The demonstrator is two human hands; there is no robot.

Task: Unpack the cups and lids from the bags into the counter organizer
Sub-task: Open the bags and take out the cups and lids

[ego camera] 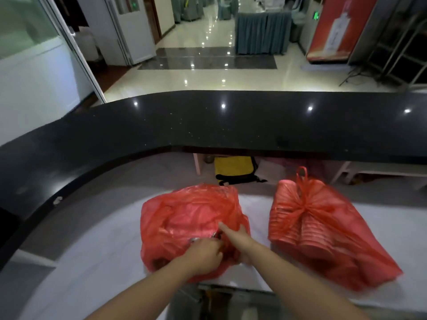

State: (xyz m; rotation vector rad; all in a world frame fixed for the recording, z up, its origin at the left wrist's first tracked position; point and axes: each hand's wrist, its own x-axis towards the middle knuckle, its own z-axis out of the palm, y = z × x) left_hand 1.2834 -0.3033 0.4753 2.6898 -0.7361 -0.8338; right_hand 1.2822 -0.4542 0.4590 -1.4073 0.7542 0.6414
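Note:
Two red plastic bags lie on the white lower counter [92, 245]. The left bag [184, 215] is loose and bulging, its contents hidden. My left hand [204, 252] grips the plastic at its near side with curled fingers. My right hand [233, 239] pinches the same bag's gathered top beside it, one finger stretched forward. The right bag [323, 227] is knotted shut and shows stacked rows of cups through the plastic. No organizer is in view.
A raised black curved countertop [208, 121] runs across in front of the white surface. Under it sit a yellow and black bag [233, 168] and white shelf frames [369, 172]. Beyond is a glossy tiled hall with draped tables.

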